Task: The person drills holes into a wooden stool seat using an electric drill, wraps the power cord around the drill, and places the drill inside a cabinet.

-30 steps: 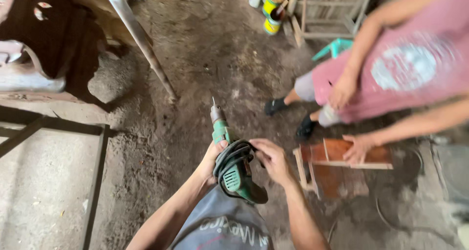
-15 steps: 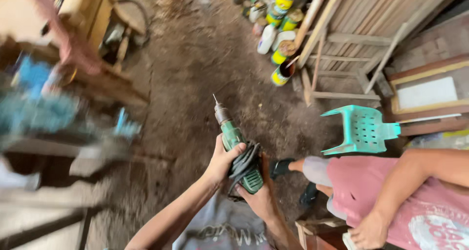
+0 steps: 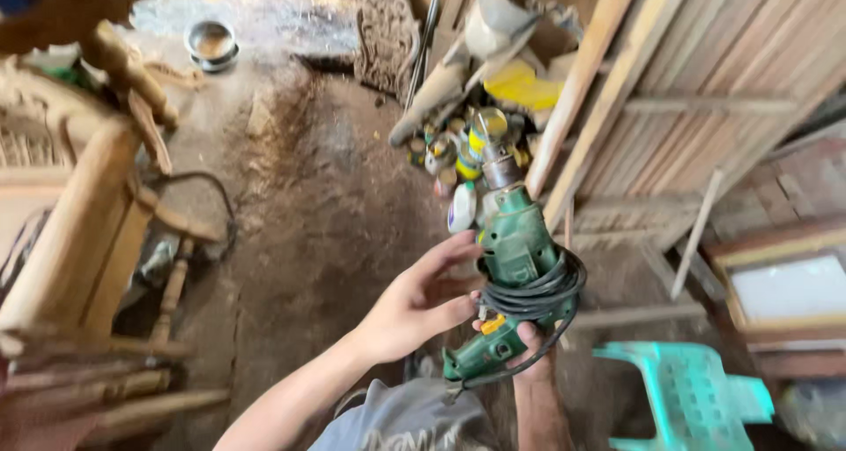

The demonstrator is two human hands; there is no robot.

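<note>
A green electric drill (image 3: pixel 514 240) with a black cord coiled around its body (image 3: pixel 534 294) is held up in front of me, chuck pointing away and upward. My right hand (image 3: pixel 534 341) grips the drill from below at its handle. My left hand (image 3: pixel 421 299) is beside the drill on its left, fingers spread and fingertips touching the drill body and the cord coil.
Unfinished carved wooden furniture (image 3: pixel 79 231) stands at the left. Several paint cans (image 3: pixel 463 147) lie on the dirt floor ahead. Wooden boards and slatted panels (image 3: pixel 687 90) lean at the right. A turquoise plastic stool (image 3: pixel 687 389) sits at the lower right. A metal bowl (image 3: pixel 211 41) lies far back.
The view has swung upward and forward; the other person in pink is out of sight. The drill is raised closer, and my left hand has opened beside it.
</note>
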